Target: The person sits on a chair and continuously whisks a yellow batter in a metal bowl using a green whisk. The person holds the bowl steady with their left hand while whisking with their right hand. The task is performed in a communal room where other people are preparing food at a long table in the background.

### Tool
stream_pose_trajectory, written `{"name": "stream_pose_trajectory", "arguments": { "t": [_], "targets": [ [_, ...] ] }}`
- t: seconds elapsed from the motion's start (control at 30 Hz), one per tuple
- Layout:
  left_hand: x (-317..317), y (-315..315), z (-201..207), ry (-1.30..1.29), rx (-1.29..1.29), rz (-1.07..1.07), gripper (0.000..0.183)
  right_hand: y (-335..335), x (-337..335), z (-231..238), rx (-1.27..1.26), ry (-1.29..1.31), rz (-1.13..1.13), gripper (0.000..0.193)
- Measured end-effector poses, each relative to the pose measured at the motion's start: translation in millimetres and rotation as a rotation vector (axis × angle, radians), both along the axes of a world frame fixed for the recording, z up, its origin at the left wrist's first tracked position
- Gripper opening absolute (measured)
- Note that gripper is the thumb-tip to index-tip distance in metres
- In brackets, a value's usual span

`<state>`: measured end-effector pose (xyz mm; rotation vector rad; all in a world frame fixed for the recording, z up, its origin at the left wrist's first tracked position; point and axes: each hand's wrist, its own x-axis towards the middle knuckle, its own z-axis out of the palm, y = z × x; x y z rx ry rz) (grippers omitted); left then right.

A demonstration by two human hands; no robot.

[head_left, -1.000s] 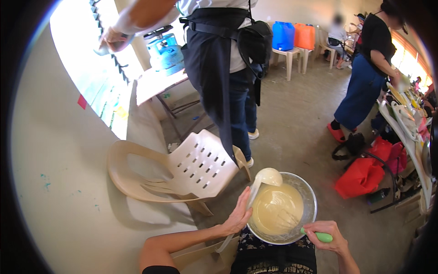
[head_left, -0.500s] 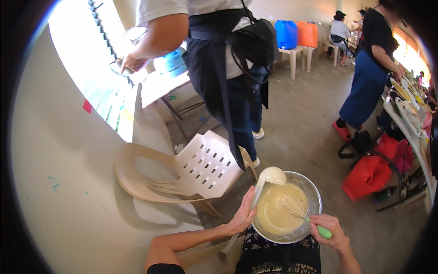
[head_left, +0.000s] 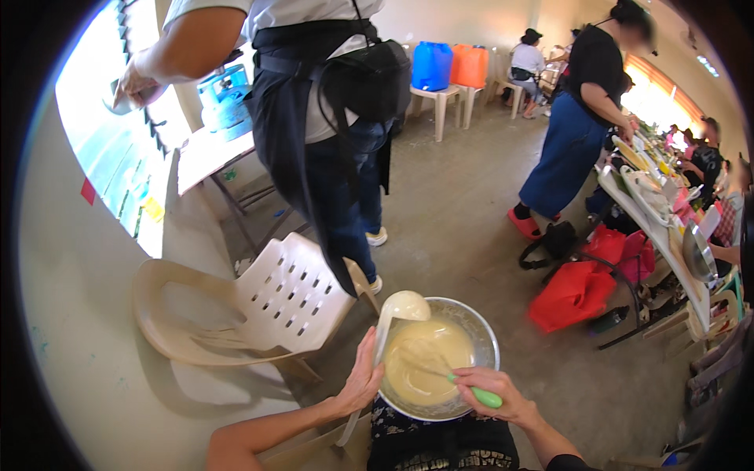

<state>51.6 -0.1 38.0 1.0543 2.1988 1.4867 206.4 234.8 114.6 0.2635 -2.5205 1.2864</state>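
On my lap rests a metal bowl (head_left: 488, 337) of pale yellow batter (head_left: 415, 385). My right hand (head_left: 503, 399) is closed round the green handle of a whisk (head_left: 481, 395), whose blurred wires dip into the batter. Against the bowl's left side lies my left hand (head_left: 361, 378), fingers straight and close together, with the handle of a ladle (head_left: 408, 305) held along its palm. The ladle's head, coated in batter, hangs over the far left rim, and its handle runs down past my wrist.
A beige plastic chair (head_left: 287, 294) stands to the left beside the wall. Ahead stands a person in a dark apron (head_left: 290, 102). At the right are a crowded table (head_left: 656, 224), a red bag (head_left: 573, 294) and another person in a blue skirt (head_left: 558, 153).
My view has turned right, so the bowl, chair and people sit further left in it. The whisk has moved toward the bowl's left within the batter. Both hands keep their holds.
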Motion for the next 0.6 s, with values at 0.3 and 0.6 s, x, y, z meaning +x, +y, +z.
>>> {"name": "stream_pose_trajectory", "arguments": {
  "t": [0.3,0.6],
  "targets": [
    [1.4,-1.8,-2.8,-0.114,0.042,0.024,0.064,33.2,10.6,15.2,-0.306,-0.119,-0.347,0.015],
    [2.5,0.6,-10.4,-0.137,-0.027,0.021,0.063,42.1,-12.6,-22.4,-0.671,-0.063,-0.459,0.022]
  ]
}}
